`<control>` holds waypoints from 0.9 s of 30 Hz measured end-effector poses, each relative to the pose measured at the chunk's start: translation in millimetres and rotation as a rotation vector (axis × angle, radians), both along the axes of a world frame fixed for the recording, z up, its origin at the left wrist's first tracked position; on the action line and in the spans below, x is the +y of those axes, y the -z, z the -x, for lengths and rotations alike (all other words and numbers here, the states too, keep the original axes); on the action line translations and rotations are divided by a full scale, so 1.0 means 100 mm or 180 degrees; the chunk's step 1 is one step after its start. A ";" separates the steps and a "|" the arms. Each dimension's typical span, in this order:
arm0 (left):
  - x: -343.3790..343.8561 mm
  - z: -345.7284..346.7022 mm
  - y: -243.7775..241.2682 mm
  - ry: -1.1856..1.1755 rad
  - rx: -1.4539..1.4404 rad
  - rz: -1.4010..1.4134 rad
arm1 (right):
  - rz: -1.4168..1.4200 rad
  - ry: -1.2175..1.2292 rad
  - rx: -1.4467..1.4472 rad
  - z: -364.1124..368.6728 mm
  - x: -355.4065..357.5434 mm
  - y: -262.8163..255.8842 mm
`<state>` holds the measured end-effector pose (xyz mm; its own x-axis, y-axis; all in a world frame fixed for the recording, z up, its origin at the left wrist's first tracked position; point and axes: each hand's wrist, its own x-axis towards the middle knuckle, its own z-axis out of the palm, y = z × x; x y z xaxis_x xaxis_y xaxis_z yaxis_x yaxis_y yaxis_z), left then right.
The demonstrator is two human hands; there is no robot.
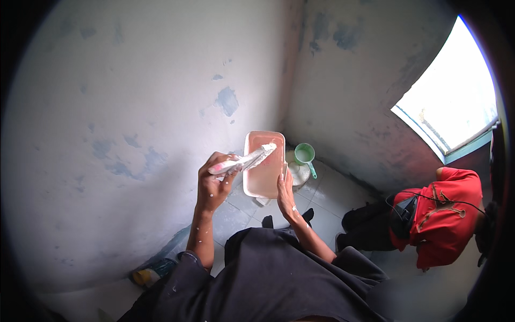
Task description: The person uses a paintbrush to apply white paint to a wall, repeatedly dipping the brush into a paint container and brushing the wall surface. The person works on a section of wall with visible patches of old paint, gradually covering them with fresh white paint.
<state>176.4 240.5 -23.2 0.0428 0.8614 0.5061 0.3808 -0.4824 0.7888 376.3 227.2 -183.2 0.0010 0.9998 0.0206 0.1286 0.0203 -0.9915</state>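
Note:
My left hand [217,179] grips a hand tool [245,160] thickly coated in white paint or filler. Whether it is a brush or a scraper cannot be told under the coating. Its far end hangs over a shallow pinkish plastic tray [263,181], where white material shows near the tip. My right hand [286,193] holds that tray by its right side, thumb over the rim. White spots dot both forearms. Just beyond the tray, a green plastic dipper [304,153] rests at a round container with white contents [299,175], partly hidden by the tray.
Close on the left stands a white wall [161,120] with flaked grey-blue patches, meeting another wall [342,100] at a corner. A person in a red shirt [446,217] is at my right, below a bright window [450,88]. A yellow-ended object [143,277] lies on the tiled floor [231,219].

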 end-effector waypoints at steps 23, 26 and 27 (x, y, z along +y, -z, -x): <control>0.15 0.37 0.86 -0.0902 -0.3644 0.2885 | 0.0011 0.0198 -0.0008 0.08 0.13 0.05; 0.09 0.47 1.13 -0.0684 -0.3915 0.3004 | 0.0224 0.0204 0.0057 0.11 0.16 0.02; 0.08 0.49 1.18 -0.0575 -0.3996 0.3047 | 0.0323 0.0211 0.0107 0.11 0.18 0.00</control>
